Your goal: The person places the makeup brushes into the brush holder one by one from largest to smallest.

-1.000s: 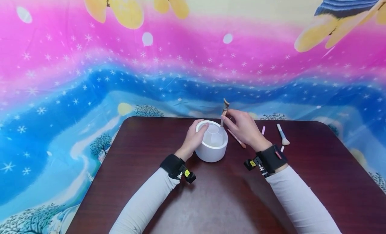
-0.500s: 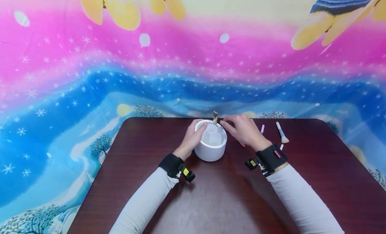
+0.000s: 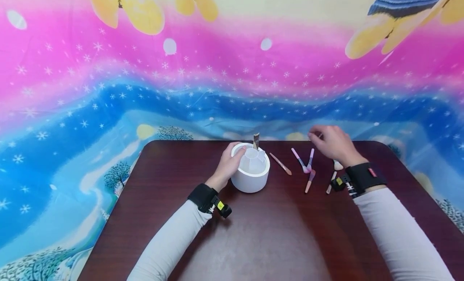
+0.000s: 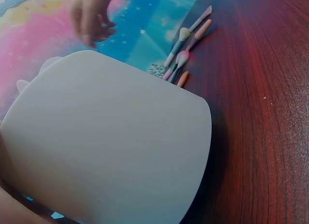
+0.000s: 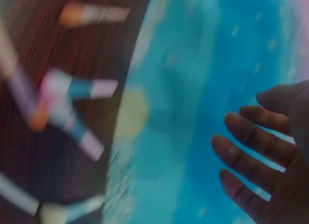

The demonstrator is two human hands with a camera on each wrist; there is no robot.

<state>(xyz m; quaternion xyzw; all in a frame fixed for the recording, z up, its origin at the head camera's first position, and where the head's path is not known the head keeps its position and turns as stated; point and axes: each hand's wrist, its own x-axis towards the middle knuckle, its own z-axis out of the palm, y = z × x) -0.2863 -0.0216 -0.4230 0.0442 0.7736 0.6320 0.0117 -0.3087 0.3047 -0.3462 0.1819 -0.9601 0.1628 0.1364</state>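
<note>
My left hand (image 3: pixel 226 167) grips the rim of a white round organizer (image 3: pixel 250 182), thumb over the edge. Clear dividers part its inside. Its pale outer wall (image 4: pixel 106 137) fills much of the left wrist view. At the back of the organizer stands a gold-brown makeup brush (image 3: pixel 256 141), its lower end hidden. My right hand (image 3: pixel 333 143) is raised over the table's far right part, above the loose brushes. In the right wrist view its fingers (image 5: pixel 251 159) are spread and loosely bent, holding nothing.
Several makeup brushes lie right of the organizer: a slim one (image 3: pixel 280 164), a pink-handled pair (image 3: pixel 299 158) meeting at the heads, an orange-toned one (image 3: pixel 309 182), and a white-tipped one (image 3: pixel 338 165) partly under my right arm. A patterned cloth (image 3: pixel 203 71) hangs behind the table.
The gold-brown brush went from my right fingers into the organizer and was let go. My right hand then moved right, uncovering brushes on the table. My left hand kept its grip.
</note>
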